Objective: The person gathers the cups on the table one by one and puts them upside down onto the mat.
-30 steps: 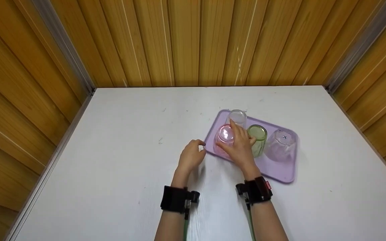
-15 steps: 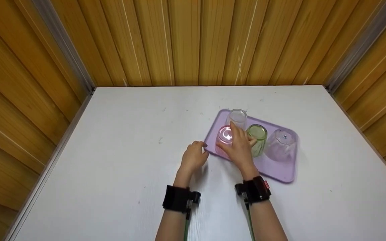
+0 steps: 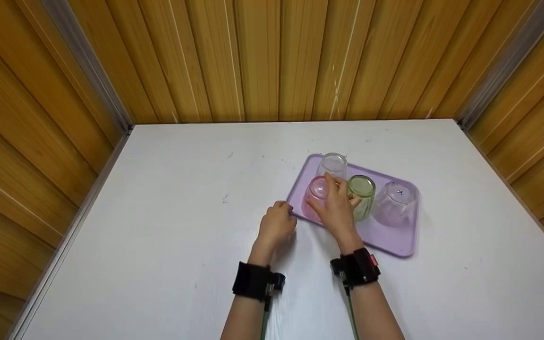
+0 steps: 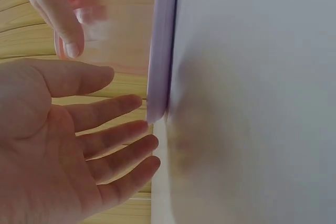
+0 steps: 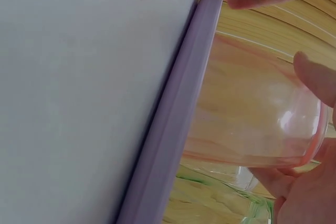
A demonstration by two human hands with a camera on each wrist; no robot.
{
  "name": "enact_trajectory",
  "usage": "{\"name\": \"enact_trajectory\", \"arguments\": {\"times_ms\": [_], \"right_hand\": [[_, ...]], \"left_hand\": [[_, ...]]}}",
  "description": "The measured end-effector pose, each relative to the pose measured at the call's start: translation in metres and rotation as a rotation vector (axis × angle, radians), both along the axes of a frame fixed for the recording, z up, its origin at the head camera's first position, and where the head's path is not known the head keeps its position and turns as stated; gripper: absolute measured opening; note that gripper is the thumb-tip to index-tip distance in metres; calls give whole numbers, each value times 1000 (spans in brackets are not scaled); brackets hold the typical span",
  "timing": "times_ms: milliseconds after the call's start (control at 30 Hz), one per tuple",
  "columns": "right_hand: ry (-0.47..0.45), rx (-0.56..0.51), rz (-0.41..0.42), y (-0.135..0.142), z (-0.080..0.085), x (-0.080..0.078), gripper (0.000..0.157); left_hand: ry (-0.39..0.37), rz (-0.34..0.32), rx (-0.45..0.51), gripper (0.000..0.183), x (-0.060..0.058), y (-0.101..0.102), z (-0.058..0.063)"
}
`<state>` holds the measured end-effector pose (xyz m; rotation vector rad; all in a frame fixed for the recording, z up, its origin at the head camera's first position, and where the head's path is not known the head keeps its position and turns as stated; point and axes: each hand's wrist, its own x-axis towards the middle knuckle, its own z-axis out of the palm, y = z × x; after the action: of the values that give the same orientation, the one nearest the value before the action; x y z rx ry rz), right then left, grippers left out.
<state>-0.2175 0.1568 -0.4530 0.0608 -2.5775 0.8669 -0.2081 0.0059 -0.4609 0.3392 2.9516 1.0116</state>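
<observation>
A pink drinking glass (image 3: pixel 313 208) stands upside down at the left end of a lilac tray (image 3: pixel 387 240). My right hand (image 3: pixel 339 206) holds it near its upturned base, thumb on the near left side and fingers on the far side. In the right wrist view the pink glass (image 5: pixel 252 108) sits on the tray without a visible gap. My left hand (image 3: pixel 276 223) is at the tray's left corner. Its fingers look nearly straight in the left wrist view, where the hand (image 4: pixel 68 140) has its fingertips at the tray's edge (image 4: pixel 161 51).
Also upside down on the tray are a clear glass (image 3: pixel 334 164) behind the pink one, a green glass (image 3: pixel 362 200) just right of my right hand, and a faceted clear glass (image 3: pixel 395 208) farther right. The white table (image 3: pixel 182 189) meets wood-look panels (image 3: pixel 258 61) behind.
My left hand has shifted slightly to the right, up against the tray's corner. The right hand stays at the pink glass, and the glasses and tray keep their places.
</observation>
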Motion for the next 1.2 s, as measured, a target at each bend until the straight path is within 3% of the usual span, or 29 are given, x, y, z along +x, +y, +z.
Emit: {"name": "enact_trajectory", "arguments": {"times_ms": [167,433,633,733,933,1100,1200], "right_hand": [[4,22,-36,-2,0,0,75],[26,50,-56,-3,5,2,72],[192,-48,-130,13,25,6,48],[212,-129,-169,29,38,9,35],[110,-235,-303,78,50,20,25],[0,-273,-504,118,48,33,26],[-98,-269,-564,137,45,40,31]], "left_hand": [[22,-7,-27,31,0,1,-3],[53,28,-144,28,1,2,-8],[56,43,-157,26,3,2,-7],[64,48,-165,26,3,4,-6],[103,63,-180,25,2,7,-7],[109,63,-195,25,3,7,-8],[105,65,-205,23,2,7,-8]]}}
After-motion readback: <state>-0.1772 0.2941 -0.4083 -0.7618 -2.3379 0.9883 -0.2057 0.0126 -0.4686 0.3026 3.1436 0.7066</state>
